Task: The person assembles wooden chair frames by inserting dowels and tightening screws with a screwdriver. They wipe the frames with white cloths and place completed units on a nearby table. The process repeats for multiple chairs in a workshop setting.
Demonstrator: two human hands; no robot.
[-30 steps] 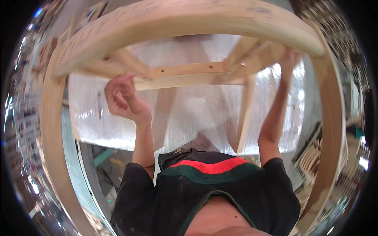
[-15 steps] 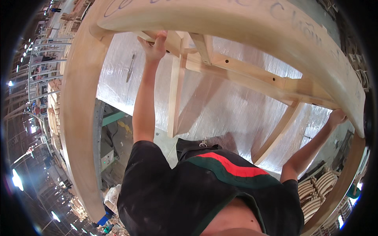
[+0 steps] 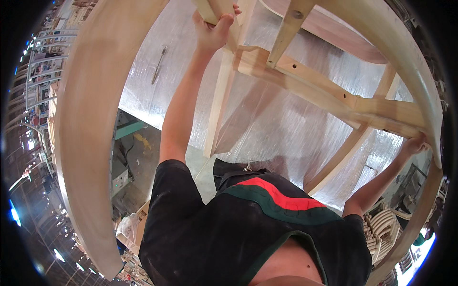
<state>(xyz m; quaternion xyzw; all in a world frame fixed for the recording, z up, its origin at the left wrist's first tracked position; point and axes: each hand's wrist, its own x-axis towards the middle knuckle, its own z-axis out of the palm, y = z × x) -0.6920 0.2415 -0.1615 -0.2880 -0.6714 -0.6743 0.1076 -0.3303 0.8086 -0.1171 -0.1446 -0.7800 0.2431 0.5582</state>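
A large pale wooden chair frame (image 3: pixel 286 71) fills the view, tilted over a work surface. Fingers of my left hand (image 3: pixel 213 37) are wrapped round a wooden rail (image 3: pixel 217 10) at the top centre. Far to the right, my right hand (image 3: pixel 414 144) grips the frame where a crosspiece meets the curved outer piece; its fingers are partly hidden. A wide curved member (image 3: pixel 90 124) of the frame sweeps down the left side. Dark holes show along the middle crosspiece (image 3: pixel 324 88). Behind the upper bars lies a rounded wooden panel (image 3: pixel 329 31).
Shiny plastic film covers the work surface (image 3: pixel 262 126) beneath the frame. A pen (image 3: pixel 159 66) lies on it, left of my left forearm. Below its left edge stands a grey control box (image 3: pixel 119 180). Stacked curved wooden parts (image 3: pixel 381 229) are at the lower right.
The frame has tilted, and its top rail with handwriting has gone from view. My left hand has moved up and right with the rail. The rounded panel has come into sight.
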